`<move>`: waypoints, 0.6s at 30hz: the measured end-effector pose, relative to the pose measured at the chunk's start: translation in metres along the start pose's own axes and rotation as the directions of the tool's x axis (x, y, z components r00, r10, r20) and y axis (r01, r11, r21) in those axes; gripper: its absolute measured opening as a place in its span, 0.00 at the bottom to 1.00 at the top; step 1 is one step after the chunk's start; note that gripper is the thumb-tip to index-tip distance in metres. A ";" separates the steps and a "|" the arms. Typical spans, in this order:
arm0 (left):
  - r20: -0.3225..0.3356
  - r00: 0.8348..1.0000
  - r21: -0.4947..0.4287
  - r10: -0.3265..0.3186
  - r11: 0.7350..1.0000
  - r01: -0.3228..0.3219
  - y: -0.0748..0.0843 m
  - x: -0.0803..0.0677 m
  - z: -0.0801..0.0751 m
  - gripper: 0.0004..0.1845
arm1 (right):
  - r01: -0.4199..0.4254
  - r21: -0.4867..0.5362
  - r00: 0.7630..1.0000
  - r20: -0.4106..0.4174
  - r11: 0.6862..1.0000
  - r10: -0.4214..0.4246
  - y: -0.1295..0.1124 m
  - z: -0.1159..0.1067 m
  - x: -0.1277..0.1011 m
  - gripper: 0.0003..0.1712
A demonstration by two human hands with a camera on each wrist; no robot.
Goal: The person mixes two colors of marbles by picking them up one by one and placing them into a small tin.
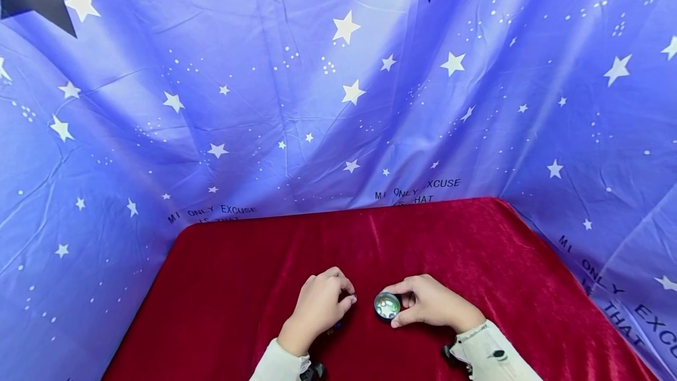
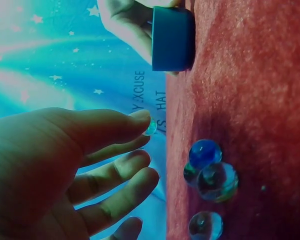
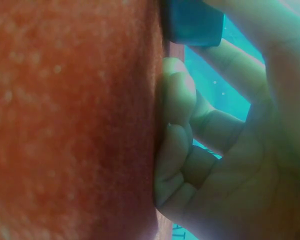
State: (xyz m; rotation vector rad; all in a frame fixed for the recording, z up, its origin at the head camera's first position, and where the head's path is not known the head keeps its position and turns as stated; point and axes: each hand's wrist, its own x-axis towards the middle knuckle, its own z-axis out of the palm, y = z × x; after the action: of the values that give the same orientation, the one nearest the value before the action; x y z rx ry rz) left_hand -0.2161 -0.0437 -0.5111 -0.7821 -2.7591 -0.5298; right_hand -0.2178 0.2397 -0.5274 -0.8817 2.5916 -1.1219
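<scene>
My left hand [image 1: 321, 303] pinches a small clear glass marble [image 2: 150, 127] between thumb and index finger, the other fingers loosely bent. Opposite it, my right hand [image 1: 431, 301] grips a short round tin [image 2: 173, 40] by its side, thumb and index finger around the wall. From above, the tin's open top shows several marbles [image 1: 388, 306] inside. Its base rests at the red cloth, and the right hand's lower fingers curl close to the fabric. Under the left hand lie several loose marbles, among them a blue marble [image 2: 205, 152] and a larger clear marble [image 2: 217, 182].
Red velvet cloth [image 1: 254, 287] covers the table. Blue fabric with white stars [image 1: 296, 104] hangs behind it and along both sides. The table's back edge [image 1: 338, 212] meets this backdrop.
</scene>
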 end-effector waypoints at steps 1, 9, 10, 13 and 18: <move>-0.002 1.000 -0.001 0.000 1.000 0.000 0.001 0.000 0.001 0.02 | 0.001 0.001 1.000 -0.001 1.000 -0.001 0.000 0.000 0.000 0.29; -0.039 0.999 0.011 0.030 1.000 -0.029 0.010 0.000 0.006 0.02 | -0.011 -0.003 1.000 0.001 1.000 0.011 -0.001 0.000 -0.001 0.29; -0.044 0.998 0.015 0.034 0.999 -0.034 0.011 0.000 0.007 0.02 | -0.012 -0.003 1.000 0.001 1.000 0.012 -0.001 0.000 -0.001 0.29; -0.062 0.997 0.026 0.048 0.999 -0.047 0.015 0.000 0.011 0.02 | -0.019 -0.004 1.000 0.004 1.000 0.019 0.000 0.000 0.000 0.29; -0.087 0.994 0.040 0.062 0.997 -0.058 0.020 -0.001 0.015 0.03 | -0.011 -0.005 1.000 0.007 1.000 0.011 0.001 0.001 0.001 0.29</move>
State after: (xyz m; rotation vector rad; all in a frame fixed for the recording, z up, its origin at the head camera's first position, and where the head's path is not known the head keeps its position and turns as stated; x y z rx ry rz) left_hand -0.2058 -0.0225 -0.5194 -0.8105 -2.6485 -0.4875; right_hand -0.2187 0.2396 -0.5286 -0.8701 2.5921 -1.1080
